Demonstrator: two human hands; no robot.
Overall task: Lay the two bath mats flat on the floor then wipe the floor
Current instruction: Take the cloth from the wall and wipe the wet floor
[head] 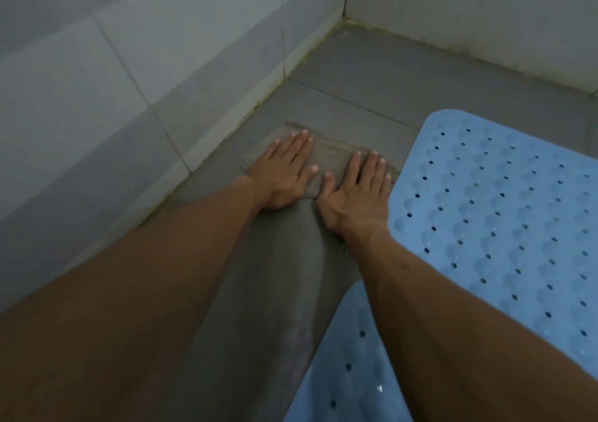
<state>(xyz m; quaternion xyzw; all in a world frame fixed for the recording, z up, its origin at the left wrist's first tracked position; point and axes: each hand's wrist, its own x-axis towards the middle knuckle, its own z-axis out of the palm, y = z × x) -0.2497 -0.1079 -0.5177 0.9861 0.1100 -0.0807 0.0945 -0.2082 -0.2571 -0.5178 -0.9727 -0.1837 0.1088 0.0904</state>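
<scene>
Here, both hands lie flat, side by side, on a brownish-grey cloth (333,159) spread on the grey tiled floor (372,75). The left hand (284,175) has straight fingers close together, pressing the cloth's far left part; the right hand (356,192) is likewise spread flat, fingers straight, its thumb almost meeting the left thumb. Neither hand curls round anything. The cloth looks coarse and woven, with a frayed, thready far edge and loose fibres near the right wrist. It sits near the floor's left edge, where pale glazed wall tiles (97,75) rise with discoloured grout along the joint. Just right of the cloth lies a light blue bath mat (504,214), flat on the floor, rubbery, with a rounded corner, rows of raised bubbles and small round holes. A second light blue mat (349,366) of the same bubbled, perforated texture lies toward the near edge of the floor, partly hidden by the right forearm.
</scene>
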